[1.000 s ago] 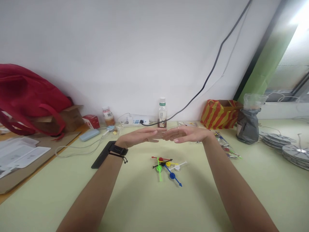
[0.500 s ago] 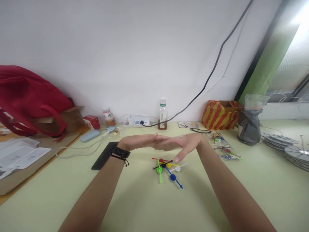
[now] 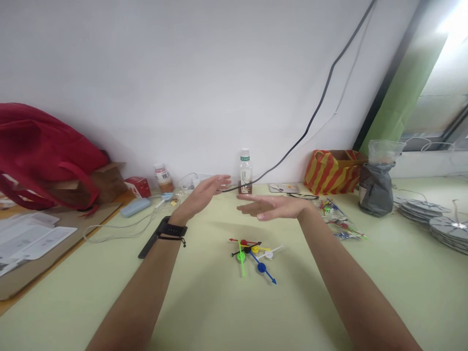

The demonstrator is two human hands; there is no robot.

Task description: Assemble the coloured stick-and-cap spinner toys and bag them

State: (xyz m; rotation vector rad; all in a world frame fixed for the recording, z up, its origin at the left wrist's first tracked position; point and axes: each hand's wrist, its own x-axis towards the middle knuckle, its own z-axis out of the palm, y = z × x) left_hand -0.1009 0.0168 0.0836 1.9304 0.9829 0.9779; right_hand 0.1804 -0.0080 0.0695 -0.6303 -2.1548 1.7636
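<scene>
My left hand [image 3: 202, 196] is raised above the table, fingers stretched out and holding nothing. A black watch [image 3: 174, 229] and a thin dark bracelet are on that wrist. Opposite it, my right hand [image 3: 274, 206] hovers with its fingers extended and nothing in them. The two hands are apart. Below them on the table lies a loose cluster of plastic spinner arrows: green [image 3: 241, 257], blue [image 3: 261, 267], white [image 3: 269, 254], yellow [image 3: 255, 249], black [image 3: 247, 249] and red [image 3: 243, 242]. Neither hand touches these.
Bagged spinners [image 3: 341, 224] lie right of my right forearm, near a striped bag [image 3: 332, 173], a grey bag [image 3: 376, 190] and stacked discs [image 3: 451, 234]. A bottle [image 3: 245, 170] stands by the wall. At left are a dark flat device [image 3: 148, 246], a blue case [image 3: 135, 207] and a red backpack [image 3: 47, 151].
My hands were together, overlapping at the fingers, and have parted. The left has risen and moved left; the right is slightly higher. The spinner arrows have stayed put on the table.
</scene>
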